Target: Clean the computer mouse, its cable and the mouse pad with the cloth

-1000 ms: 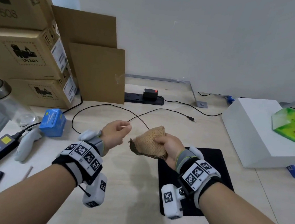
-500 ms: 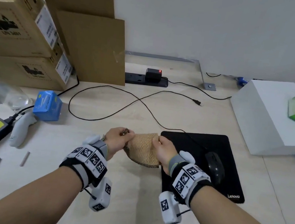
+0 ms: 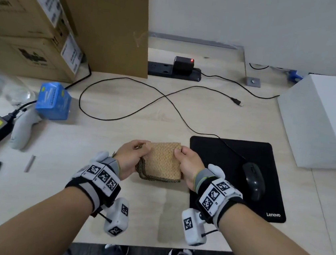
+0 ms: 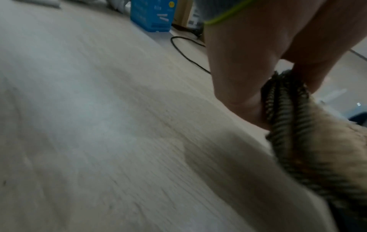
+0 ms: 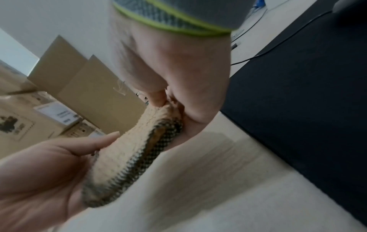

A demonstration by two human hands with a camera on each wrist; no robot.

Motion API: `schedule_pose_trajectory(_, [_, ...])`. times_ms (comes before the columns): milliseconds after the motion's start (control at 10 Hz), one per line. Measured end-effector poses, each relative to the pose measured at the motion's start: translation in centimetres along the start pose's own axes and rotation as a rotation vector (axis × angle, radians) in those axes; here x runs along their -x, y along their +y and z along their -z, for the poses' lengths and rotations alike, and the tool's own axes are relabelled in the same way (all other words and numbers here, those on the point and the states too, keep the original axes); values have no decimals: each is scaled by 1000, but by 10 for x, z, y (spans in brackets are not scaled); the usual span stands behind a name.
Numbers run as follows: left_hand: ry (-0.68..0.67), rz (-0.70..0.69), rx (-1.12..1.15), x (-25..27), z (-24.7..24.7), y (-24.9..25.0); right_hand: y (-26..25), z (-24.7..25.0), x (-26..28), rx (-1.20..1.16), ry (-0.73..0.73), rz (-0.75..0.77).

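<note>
Your forearms are bare, and each wrist wears a black strap over a grey knit cuff edged in lime green. On your left hand [image 3: 131, 157] side the strap carries a white block with three black-and-white square markers; the one by your right hand [image 3: 188, 164] shows the same kind. A white marker-tagged camera pod hangs under each wrist, with a thin black cable.
</note>
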State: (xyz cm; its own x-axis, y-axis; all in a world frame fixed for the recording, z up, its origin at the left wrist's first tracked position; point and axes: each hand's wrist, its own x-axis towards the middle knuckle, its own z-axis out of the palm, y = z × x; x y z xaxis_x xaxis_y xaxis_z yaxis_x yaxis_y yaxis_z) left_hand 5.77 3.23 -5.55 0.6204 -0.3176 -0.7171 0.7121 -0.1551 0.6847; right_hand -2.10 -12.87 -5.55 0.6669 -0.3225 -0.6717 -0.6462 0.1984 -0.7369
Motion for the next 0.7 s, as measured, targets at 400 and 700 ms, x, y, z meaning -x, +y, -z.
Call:
schedule_pose_trajectory(400, [165,-355,-1136,-12,19,-25,23,1,-2,748,130,291])
schedule_pose_trajectory(700, [74,-421,-1338,-8,21,-14,26,11,3,911,25,312])
